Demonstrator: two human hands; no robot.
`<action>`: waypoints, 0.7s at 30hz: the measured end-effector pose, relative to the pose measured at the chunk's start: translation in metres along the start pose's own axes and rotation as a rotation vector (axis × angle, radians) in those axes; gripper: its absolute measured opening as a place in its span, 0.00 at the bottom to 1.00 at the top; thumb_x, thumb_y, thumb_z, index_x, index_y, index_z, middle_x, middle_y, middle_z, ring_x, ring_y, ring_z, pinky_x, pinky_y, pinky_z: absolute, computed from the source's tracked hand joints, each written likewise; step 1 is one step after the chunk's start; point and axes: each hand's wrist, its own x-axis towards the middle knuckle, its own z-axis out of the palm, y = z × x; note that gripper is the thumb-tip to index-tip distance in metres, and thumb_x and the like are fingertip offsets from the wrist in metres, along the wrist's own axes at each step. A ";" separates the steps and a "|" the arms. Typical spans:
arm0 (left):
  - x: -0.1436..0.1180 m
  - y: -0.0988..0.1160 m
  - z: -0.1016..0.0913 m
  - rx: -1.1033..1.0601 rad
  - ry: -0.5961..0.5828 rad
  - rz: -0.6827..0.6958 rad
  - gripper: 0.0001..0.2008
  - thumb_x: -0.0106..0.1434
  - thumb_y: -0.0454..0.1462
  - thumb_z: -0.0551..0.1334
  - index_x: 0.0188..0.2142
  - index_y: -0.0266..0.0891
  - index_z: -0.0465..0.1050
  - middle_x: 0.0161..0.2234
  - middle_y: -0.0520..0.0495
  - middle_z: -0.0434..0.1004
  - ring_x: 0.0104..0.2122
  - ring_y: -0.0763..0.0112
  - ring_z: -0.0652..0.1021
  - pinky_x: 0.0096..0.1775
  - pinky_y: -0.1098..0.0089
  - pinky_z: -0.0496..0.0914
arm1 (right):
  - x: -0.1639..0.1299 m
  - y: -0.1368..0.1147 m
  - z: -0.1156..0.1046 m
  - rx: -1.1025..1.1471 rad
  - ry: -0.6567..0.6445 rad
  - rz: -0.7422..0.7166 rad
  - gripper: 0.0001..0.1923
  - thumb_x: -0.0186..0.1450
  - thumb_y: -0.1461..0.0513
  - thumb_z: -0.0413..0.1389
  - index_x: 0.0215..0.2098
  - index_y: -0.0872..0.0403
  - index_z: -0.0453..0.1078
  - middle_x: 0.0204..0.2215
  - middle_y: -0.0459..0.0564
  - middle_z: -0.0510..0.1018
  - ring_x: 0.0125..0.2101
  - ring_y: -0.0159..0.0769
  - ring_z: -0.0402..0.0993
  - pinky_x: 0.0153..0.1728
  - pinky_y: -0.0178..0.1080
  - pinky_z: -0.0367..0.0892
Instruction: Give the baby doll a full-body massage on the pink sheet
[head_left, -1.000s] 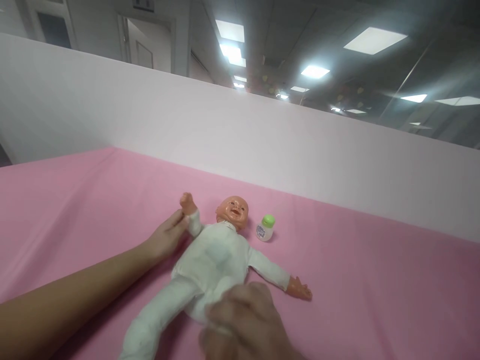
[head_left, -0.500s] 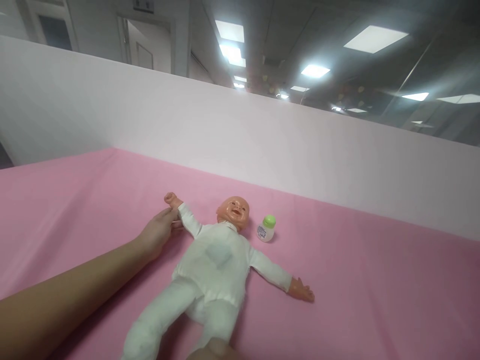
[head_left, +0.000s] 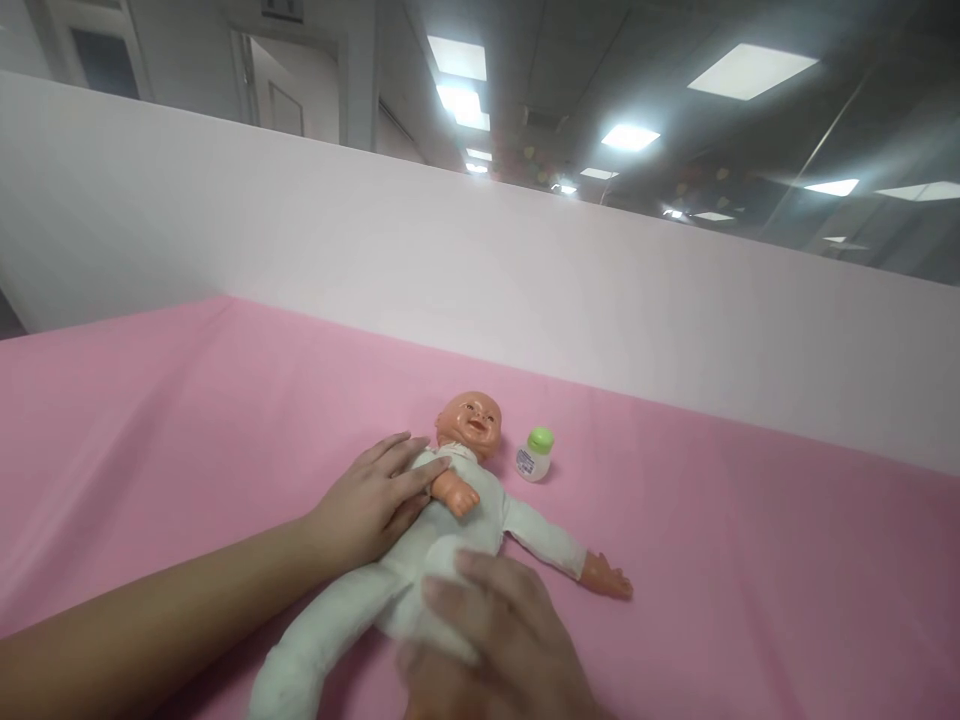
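Observation:
A baby doll (head_left: 412,545) in a white cloth suit lies on its back. My left hand (head_left: 375,495) is closed over the doll's sleeved arm on the left and holds it folded across the chest. The doll's small fist (head_left: 457,495) sticks out past my thumb. Over the lower body, my right hand (head_left: 510,630) is curled around the doll's other leg, which looks bent up; motion blurs the fingers. Stretched out to the right lies the doll's other arm (head_left: 551,540). A small clear bottle (head_left: 533,460) with a green cap stands beside the head.
Pink cloth (head_left: 712,520) covers the surface under the doll. A white low wall (head_left: 525,270) rises along the far side. Beyond it are a doorway (head_left: 296,90) and ceiling lights.
My left hand has brought the doll's arm from outstretched at the left to across its chest. My right hand has risen from the bottom edge, and the leg under it has bent up.

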 end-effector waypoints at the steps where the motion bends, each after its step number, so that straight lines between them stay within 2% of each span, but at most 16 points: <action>1: 0.000 -0.001 0.000 0.034 -0.015 0.014 0.25 0.71 0.39 0.56 0.67 0.50 0.65 0.66 0.38 0.65 0.66 0.43 0.63 0.62 0.41 0.63 | 0.002 0.007 0.002 -0.010 -0.007 0.003 0.18 0.64 0.58 0.63 0.53 0.46 0.74 0.54 0.50 0.79 0.57 0.52 0.73 0.56 0.52 0.75; 3: 0.000 -0.001 -0.001 0.073 -0.044 0.038 0.27 0.71 0.38 0.57 0.68 0.53 0.62 0.68 0.40 0.62 0.68 0.41 0.59 0.62 0.40 0.62 | 0.005 0.020 0.005 -0.019 -0.074 0.070 0.19 0.65 0.60 0.60 0.55 0.50 0.72 0.60 0.54 0.74 0.62 0.54 0.67 0.59 0.56 0.71; 6: 0.000 -0.002 -0.001 0.089 -0.073 0.070 0.28 0.70 0.37 0.57 0.68 0.55 0.61 0.69 0.41 0.60 0.68 0.39 0.58 0.62 0.40 0.62 | 0.006 0.030 0.007 0.003 -0.165 0.191 0.20 0.65 0.63 0.57 0.56 0.52 0.69 0.63 0.56 0.69 0.64 0.51 0.64 0.61 0.56 0.69; 9: 0.000 -0.002 0.001 0.073 -0.074 0.066 0.27 0.71 0.37 0.56 0.68 0.54 0.62 0.69 0.41 0.60 0.68 0.41 0.59 0.62 0.41 0.63 | 0.004 0.028 0.010 0.018 -0.168 0.177 0.23 0.63 0.64 0.57 0.57 0.53 0.68 0.65 0.58 0.67 0.66 0.52 0.61 0.62 0.57 0.67; 12: 0.000 -0.003 0.002 -0.009 -0.028 0.006 0.24 0.72 0.39 0.56 0.66 0.51 0.65 0.67 0.41 0.64 0.66 0.46 0.64 0.63 0.44 0.63 | 0.002 0.025 0.013 0.002 -0.122 0.133 0.27 0.61 0.64 0.58 0.59 0.55 0.67 0.64 0.59 0.67 0.66 0.56 0.60 0.61 0.59 0.68; 16: 0.003 -0.006 -0.003 -0.260 0.049 -0.175 0.22 0.72 0.45 0.56 0.64 0.46 0.68 0.62 0.41 0.71 0.61 0.52 0.71 0.61 0.52 0.66 | -0.003 0.018 0.010 -0.004 -0.097 0.042 0.24 0.61 0.60 0.61 0.56 0.53 0.70 0.58 0.57 0.75 0.61 0.57 0.67 0.57 0.58 0.72; 19: 0.006 -0.013 -0.005 -0.500 0.109 -0.399 0.21 0.72 0.49 0.55 0.59 0.45 0.70 0.55 0.44 0.78 0.53 0.54 0.77 0.56 0.55 0.70 | -0.010 0.007 0.006 0.030 -0.151 -0.021 0.19 0.62 0.57 0.65 0.52 0.44 0.74 0.52 0.47 0.80 0.55 0.50 0.75 0.53 0.50 0.76; 21: 0.007 -0.021 -0.003 -0.663 0.202 -0.567 0.20 0.70 0.52 0.56 0.52 0.43 0.73 0.47 0.45 0.81 0.48 0.55 0.79 0.51 0.56 0.73 | -0.016 -0.002 0.006 0.067 -0.174 -0.055 0.15 0.62 0.56 0.66 0.48 0.38 0.76 0.47 0.40 0.82 0.51 0.43 0.78 0.49 0.43 0.78</action>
